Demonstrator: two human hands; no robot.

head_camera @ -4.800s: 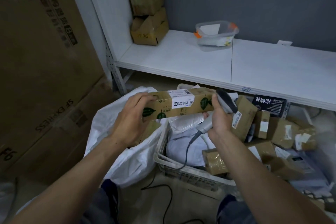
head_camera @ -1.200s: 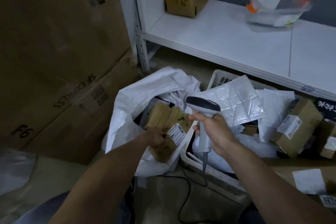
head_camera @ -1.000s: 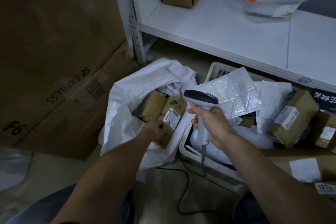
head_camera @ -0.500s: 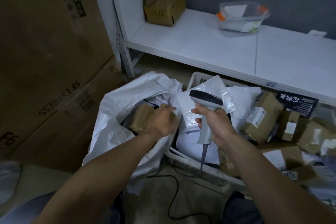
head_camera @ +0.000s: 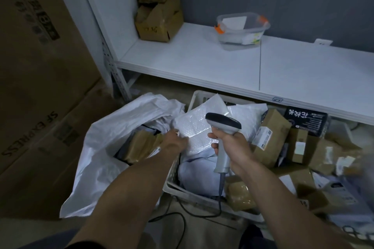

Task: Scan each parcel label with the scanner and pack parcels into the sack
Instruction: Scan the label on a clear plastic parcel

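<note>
Right hand (head_camera: 228, 143) tight around scanner (head_camera: 222, 125)

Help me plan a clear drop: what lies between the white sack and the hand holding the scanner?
In the head view, the left hand reaches onto a white bubble mailer in the basket, between the white sack and the right hand gripping the scanner.
</note>
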